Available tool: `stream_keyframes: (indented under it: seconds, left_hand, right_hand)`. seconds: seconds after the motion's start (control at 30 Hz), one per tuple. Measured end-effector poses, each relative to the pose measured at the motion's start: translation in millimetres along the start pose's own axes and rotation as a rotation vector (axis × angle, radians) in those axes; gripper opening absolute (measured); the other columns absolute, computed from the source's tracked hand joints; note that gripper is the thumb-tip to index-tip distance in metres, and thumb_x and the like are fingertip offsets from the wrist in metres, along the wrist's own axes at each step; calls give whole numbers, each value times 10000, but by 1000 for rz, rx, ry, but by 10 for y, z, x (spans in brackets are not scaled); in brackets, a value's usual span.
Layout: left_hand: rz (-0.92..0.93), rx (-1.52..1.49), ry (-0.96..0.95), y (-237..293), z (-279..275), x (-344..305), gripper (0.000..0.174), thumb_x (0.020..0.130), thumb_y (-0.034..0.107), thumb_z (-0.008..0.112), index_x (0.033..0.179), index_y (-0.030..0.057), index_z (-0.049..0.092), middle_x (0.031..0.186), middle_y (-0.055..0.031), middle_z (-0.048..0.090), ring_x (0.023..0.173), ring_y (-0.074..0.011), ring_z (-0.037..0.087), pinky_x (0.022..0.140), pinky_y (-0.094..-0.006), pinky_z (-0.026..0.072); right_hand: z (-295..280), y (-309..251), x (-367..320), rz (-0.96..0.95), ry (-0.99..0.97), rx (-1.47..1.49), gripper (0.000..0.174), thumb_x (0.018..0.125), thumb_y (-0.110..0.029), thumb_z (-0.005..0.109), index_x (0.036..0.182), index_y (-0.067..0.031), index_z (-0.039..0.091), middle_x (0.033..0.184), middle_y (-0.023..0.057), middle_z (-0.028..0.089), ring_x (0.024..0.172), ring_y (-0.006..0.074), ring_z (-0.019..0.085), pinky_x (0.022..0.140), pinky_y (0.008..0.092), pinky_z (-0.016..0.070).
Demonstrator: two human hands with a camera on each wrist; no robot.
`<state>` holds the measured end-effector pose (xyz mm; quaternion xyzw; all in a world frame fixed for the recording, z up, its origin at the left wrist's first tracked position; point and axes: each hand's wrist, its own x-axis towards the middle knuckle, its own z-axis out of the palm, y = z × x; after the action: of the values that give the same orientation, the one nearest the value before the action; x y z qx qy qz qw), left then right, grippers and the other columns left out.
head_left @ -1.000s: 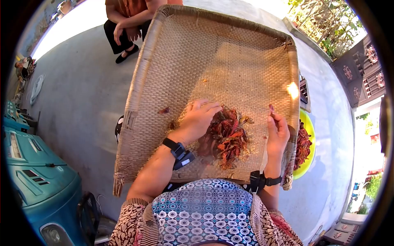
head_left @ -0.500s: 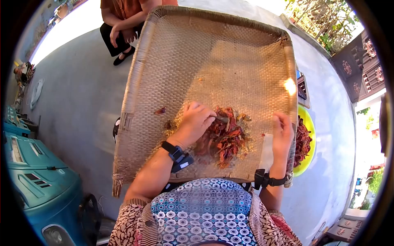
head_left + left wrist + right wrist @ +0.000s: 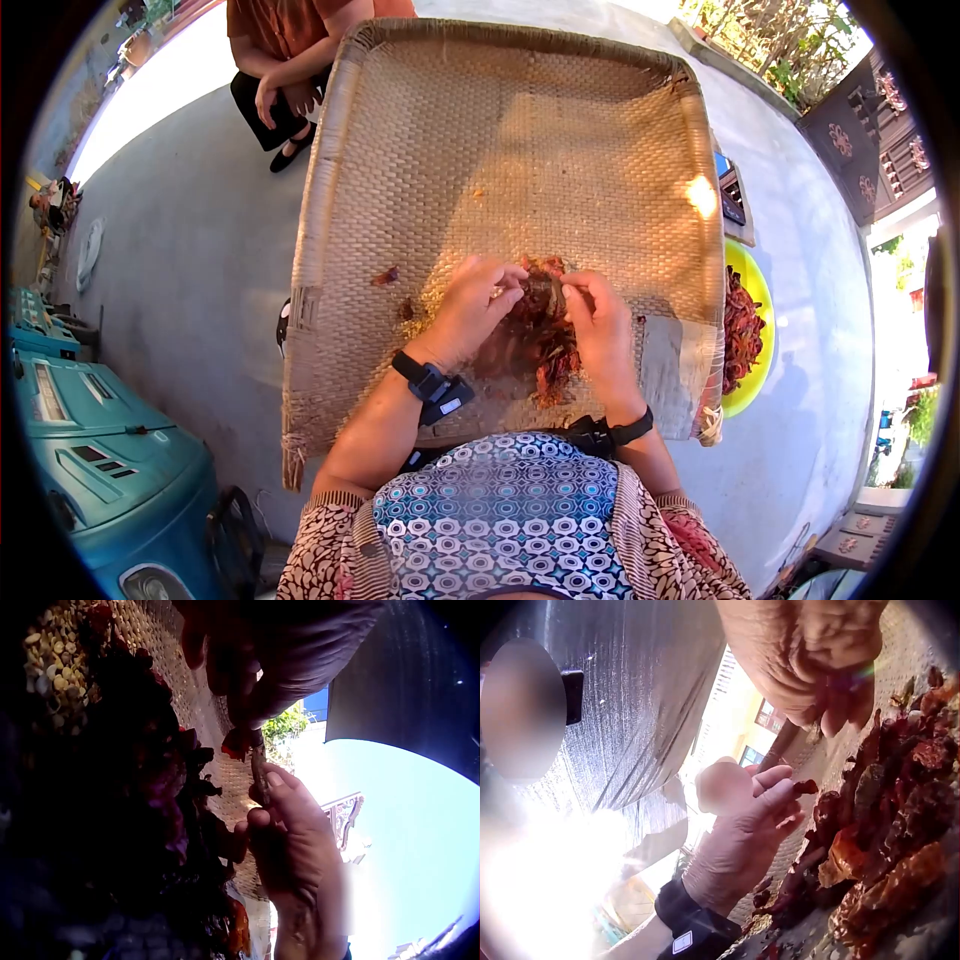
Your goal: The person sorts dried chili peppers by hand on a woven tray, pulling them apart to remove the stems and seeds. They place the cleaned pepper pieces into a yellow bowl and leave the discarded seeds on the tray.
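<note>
A large woven tray (image 3: 420, 150) lies across the person's lap with a heap of dried red chili peppers (image 3: 557, 370) on its near part. Pale seeds (image 3: 64, 671) lie scattered beside the heap. Above the heap, the left hand (image 3: 472, 308) and right hand (image 3: 603, 330) meet fingertip to fingertip. Both pinch a thin brownish dried chili pepper (image 3: 260, 778), stretched between them in the left wrist view. A small red piece of chili (image 3: 805, 787) sticks out from the left fingers in the right wrist view.
A yellow basin (image 3: 764, 365) full of dried chilies stands on the ground to the right of the tray. Beyond the tray's far left corner, a person (image 3: 290, 50) sits with forearms crossed. A teal vehicle (image 3: 130, 470) stands at the left.
The right hand, raised near the tray's right side with a small piece in its fingertips a second ago, has moved left to the left hand. The left hand has stayed over the heap.
</note>
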<state>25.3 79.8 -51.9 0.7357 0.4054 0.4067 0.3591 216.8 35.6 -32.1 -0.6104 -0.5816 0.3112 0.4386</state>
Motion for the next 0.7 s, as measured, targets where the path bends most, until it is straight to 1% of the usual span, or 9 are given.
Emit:
stream_keyframes:
  seconds: [0.07, 0.23, 0.33, 0.43, 0.53, 0.6, 0.63, 0.67, 0.7]
  left_hand:
    - [-1, -15, 40, -13, -15, 4, 186, 843, 44, 705, 1021, 43, 652, 922, -73, 620, 912, -211, 589, 839, -319, 473]
    - [23, -119, 31, 37, 14, -18, 188, 857, 68, 713, 1037, 46, 660, 910, -54, 624, 900, -169, 600, 832, -297, 479]
    - [34, -126, 15, 58, 7, -11, 180, 868, 83, 707, 1039, 48, 664, 909, -51, 625, 888, -165, 607, 823, -300, 484]
    - [-126, -274, -24, 91, 3, -25, 176, 883, 98, 698, 1049, 47, 665, 921, -51, 619, 899, -159, 602, 834, -290, 479]
    - [-18, -123, 22, -39, 34, -13, 202, 866, 75, 687, 1066, 59, 665, 961, -62, 624, 949, -212, 590, 872, -324, 472]
    - [56, 220, 95, -176, 25, -10, 235, 834, 65, 694, 1068, 69, 668, 995, -73, 630, 985, -261, 572, 892, -361, 463]
    - [90, 391, 131, -213, 23, -12, 253, 818, 59, 698, 1068, 74, 670, 1011, -78, 633, 1003, -286, 563, 902, -379, 458]
    - [61, 404, 101, -182, 20, -2, 258, 803, 58, 702, 1058, 80, 672, 1014, -79, 632, 1009, -300, 553, 905, -393, 453]
    - [32, 418, 70, -118, 9, 14, 263, 788, 57, 707, 1048, 86, 675, 1017, -80, 631, 1015, -315, 543, 908, -406, 448]
  right_hand:
    - [-47, -94, 21, 163, 34, 160, 123, 938, -72, 613, 1042, -13, 642, 908, 57, 663, 744, 119, 602, 691, 271, 503]
    - [113, -79, 13, 52, -246, 274, 183, 927, -75, 630, 1099, -17, 607, 931, 35, 656, 820, 85, 613, 727, 256, 511]
    - [148, -36, 15, 66, -298, 196, 177, 913, -78, 640, 1073, -14, 598, 905, 35, 659, 806, 87, 611, 716, 263, 506]
    - [20, -107, -21, 190, -263, 271, 165, 897, -77, 645, 1036, -6, 591, 860, 38, 656, 774, 88, 597, 699, 270, 497]
    - [-114, 27, -3, 94, -61, 30, 128, 887, -72, 645, 988, -10, 597, 826, 18, 644, 748, 69, 576, 668, 252, 478]
    - [-533, 63, 21, 163, 247, -131, 84, 890, -63, 645, 951, -18, 608, 832, 4, 635, 751, 56, 568, 670, 243, 474]
    - [-717, 181, 71, 63, 326, -83, 83, 894, -64, 641, 958, -20, 611, 831, 6, 633, 741, 68, 570, 673, 245, 474]
    - [-896, 294, 128, -38, 402, -34, 81, 898, -64, 638, 964, -22, 615, 829, 9, 631, 731, 80, 572, 677, 247, 474]
    - [-1091, 298, 153, -71, 490, -191, 99, 903, -68, 636, 985, -17, 615, 824, 26, 634, 723, 108, 582, 691, 258, 482]
